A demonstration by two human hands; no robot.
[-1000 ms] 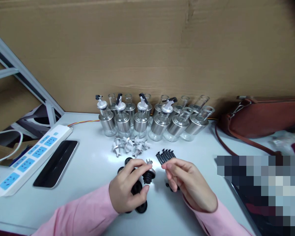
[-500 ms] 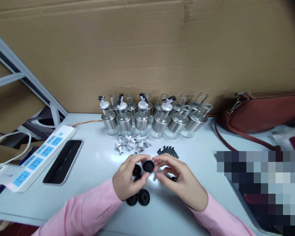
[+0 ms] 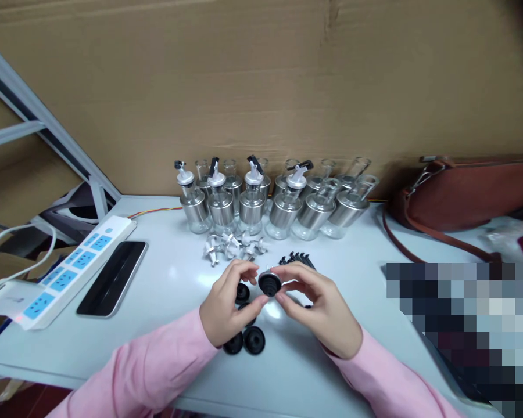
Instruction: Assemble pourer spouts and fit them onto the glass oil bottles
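A round stopper with a ribbed black underside and a silvery rim is pinched between the thumb and fingers of my right hand. Close to its left side is my left hand, its thumb tip by the stopper's lower edge and its index finger lifted away. Several black rubber rings lie under and below my left hand. Silvery spout pieces lie in a pile beyond it. Black levers lie in a row beyond my right hand.
Glass bottles with metal bands stand in two rows at the back, several with spouts. On the left are a phone and a power strip. A brown bag is at the right, above a blurred-out area.
The stopper has moved slightly right and tilted, showing its ribbed underside. My left index finger has come away from it. The view has shifted a little.
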